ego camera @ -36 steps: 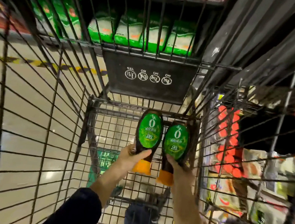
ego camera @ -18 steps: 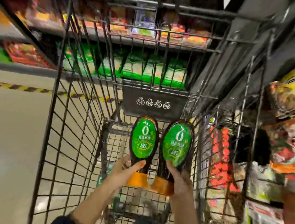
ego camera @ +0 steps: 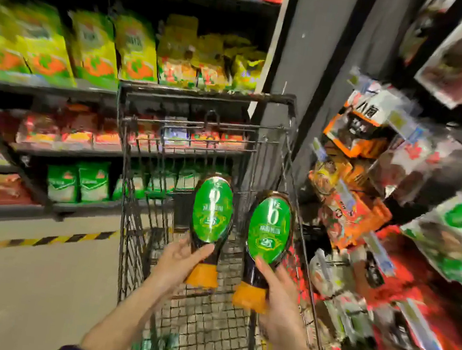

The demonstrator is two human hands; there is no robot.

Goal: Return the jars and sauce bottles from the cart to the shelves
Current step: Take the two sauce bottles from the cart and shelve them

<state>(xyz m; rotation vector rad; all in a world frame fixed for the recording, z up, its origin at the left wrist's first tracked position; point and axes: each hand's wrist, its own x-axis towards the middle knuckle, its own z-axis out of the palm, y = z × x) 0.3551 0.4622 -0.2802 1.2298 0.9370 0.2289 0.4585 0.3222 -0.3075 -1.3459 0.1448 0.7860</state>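
Note:
Two dark sauce bottles with green oval labels and orange caps are held cap-down above the black wire cart (ego camera: pixel 205 97). My left hand (ego camera: pixel 179 262) grips the left sauce bottle (ego camera: pixel 212 210) near its neck. My right hand (ego camera: pixel 278 297) grips the right sauce bottle (ego camera: pixel 269 233) the same way. Both bottles hang side by side over the cart's basket, close to its right wall. The picture is blurred by motion.
Dark shelves (ego camera: pixel 58 85) with yellow, red and green packets stand behind the cart. Shelves of mixed packets (ego camera: pixel 394 227) crowd the right side. A grey pillar (ego camera: pixel 309 52) rises between them. Bare floor with a striped yellow-black line (ego camera: pixel 21 240) lies to the left.
Both hands have lifted the two bottles up out of the cart's bottom. My view has risen, so the cart's rim and the upper shelves now show.

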